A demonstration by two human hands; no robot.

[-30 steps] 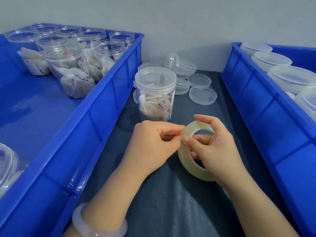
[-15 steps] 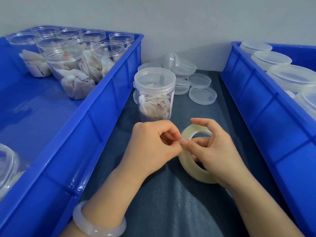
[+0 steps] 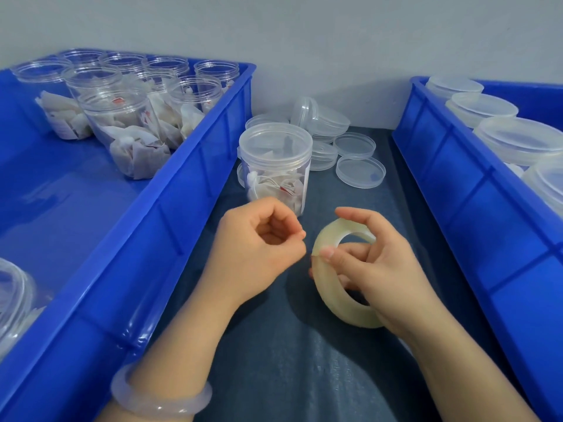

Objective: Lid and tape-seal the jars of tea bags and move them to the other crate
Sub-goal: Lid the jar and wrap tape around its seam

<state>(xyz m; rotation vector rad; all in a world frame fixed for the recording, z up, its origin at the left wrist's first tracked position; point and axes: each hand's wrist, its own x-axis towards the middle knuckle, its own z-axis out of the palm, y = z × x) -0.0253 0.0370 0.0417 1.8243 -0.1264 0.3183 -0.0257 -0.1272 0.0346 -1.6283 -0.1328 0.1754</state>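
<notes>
A lidded clear jar of tea bags point(image 3: 275, 166) stands on the dark mat between two blue crates. Just in front of it, my right hand point(image 3: 377, 269) grips a roll of clear tape point(image 3: 335, 296) on edge, fingers through the core and thumb pressed on its outer face. My left hand point(image 3: 256, 254) is a short gap to the left of the roll, thumb and forefinger pinched together as on the tape end; the clear strip itself is too faint to make out. Several open jars of tea bags point(image 3: 122, 117) stand in the left crate point(image 3: 182, 153).
The right crate point(image 3: 457, 178) holds several lidded jars point(image 3: 518, 138). Loose clear lids point(image 3: 359, 172) lie on the mat behind the jar, by the wall. Part of another jar point(image 3: 12, 293) shows at the left crate's near corner.
My left hand has drawn away from the roll to the left, fingertips still pinched. My right hand has kept its grip on the roll, and the jar has not moved.
</notes>
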